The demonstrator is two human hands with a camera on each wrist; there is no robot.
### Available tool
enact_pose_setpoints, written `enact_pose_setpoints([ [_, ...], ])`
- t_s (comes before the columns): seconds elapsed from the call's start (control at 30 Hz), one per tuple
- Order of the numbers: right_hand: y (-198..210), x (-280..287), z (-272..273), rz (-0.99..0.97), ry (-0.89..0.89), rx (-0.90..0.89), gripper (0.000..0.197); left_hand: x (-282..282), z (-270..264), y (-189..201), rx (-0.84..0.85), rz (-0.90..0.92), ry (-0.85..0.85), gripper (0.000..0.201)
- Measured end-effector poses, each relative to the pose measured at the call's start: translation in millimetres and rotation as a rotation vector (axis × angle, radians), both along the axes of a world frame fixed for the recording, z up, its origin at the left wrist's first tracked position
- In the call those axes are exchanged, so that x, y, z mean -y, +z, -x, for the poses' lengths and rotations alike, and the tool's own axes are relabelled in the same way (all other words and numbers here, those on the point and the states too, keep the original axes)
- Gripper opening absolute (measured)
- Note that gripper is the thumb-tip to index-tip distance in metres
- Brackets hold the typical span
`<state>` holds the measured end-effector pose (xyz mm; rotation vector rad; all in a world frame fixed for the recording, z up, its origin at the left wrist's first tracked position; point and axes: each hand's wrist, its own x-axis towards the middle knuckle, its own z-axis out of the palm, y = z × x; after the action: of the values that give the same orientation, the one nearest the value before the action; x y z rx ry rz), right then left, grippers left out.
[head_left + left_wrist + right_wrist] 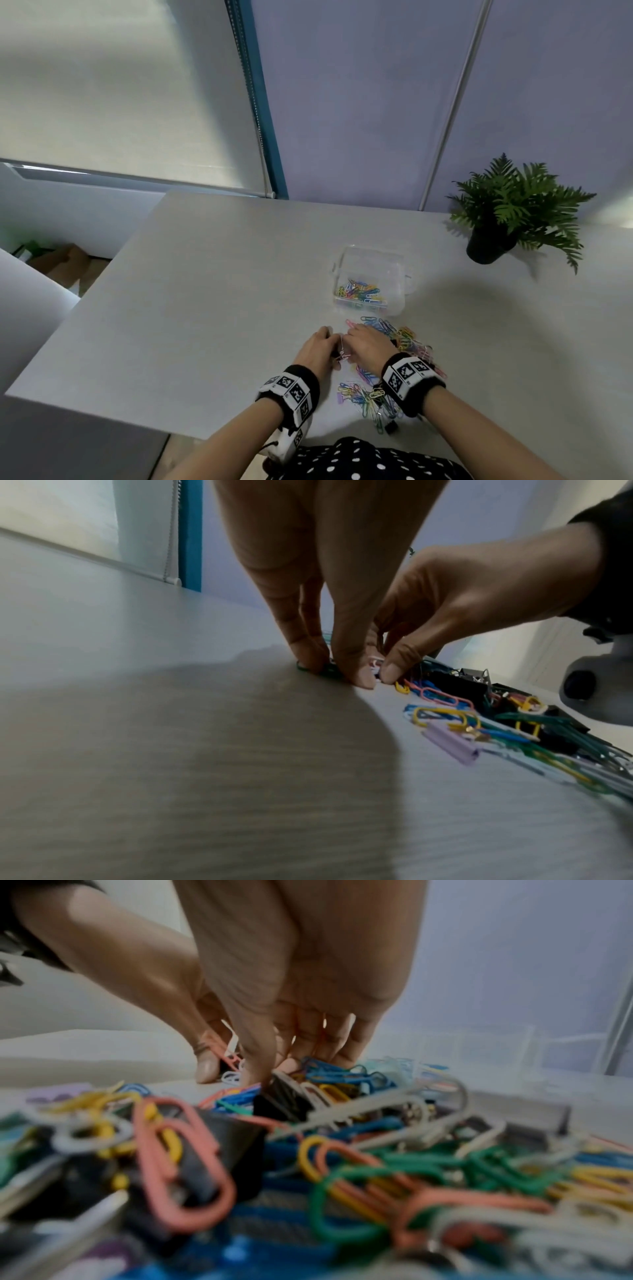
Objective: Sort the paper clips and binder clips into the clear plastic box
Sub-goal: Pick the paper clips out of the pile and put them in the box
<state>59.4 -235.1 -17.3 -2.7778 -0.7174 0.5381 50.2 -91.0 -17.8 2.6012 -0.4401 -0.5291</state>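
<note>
A clear plastic box (397,274) stands beyond my hands, with several coloured paper clips (359,291) inside. A loose pile of paper clips (402,337) and binder clips spreads over the table under and behind my right wrist. My left hand (317,346) points its fingertips down on the table and pinches green paper clips (329,669). Right beside it, my right hand (366,342) pinches pink and white paper clips (374,662). The two hands almost touch. A purple binder clip (448,745) and a black binder clip (287,1102) lie in the pile.
A potted fern (510,212) stands at the table's far right. The table's left edge (85,294) drops to the floor and a cardboard box. A window blind and a purple partition wall rise behind the table.
</note>
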Motion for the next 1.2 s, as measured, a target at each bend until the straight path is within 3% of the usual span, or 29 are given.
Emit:
enact_pose_setpoints([
  [0.17,8,7,2,-0.11,-0.119,-0.018,0.013,-2,0,1,-0.032,-0.072,-0.019,0.031],
  [0.57,45,40,-36,-0.813,-0.622,-0.093,0.01,4,-10,7,-0.082,-0.087,0.05,0.035],
  [0.77,49,57,-72,-0.822,-0.881,-0.081,0.013,-4,-17,14,-0.258,0.053,0.204,0.043],
  [0.97,47,66,-78,-0.617,-0.759,0.021,0.012,-30,-33,31,-0.353,0.157,0.123,0.018],
  [1.03,46,66,-68,-0.55,-0.685,0.069,0.012,-31,-46,40,-0.332,0.193,0.096,0.018],
  [1.2,40,39,-21,-0.423,-0.319,-0.04,0.013,-7,-87,64,-0.166,0.223,0.096,0.02],
])
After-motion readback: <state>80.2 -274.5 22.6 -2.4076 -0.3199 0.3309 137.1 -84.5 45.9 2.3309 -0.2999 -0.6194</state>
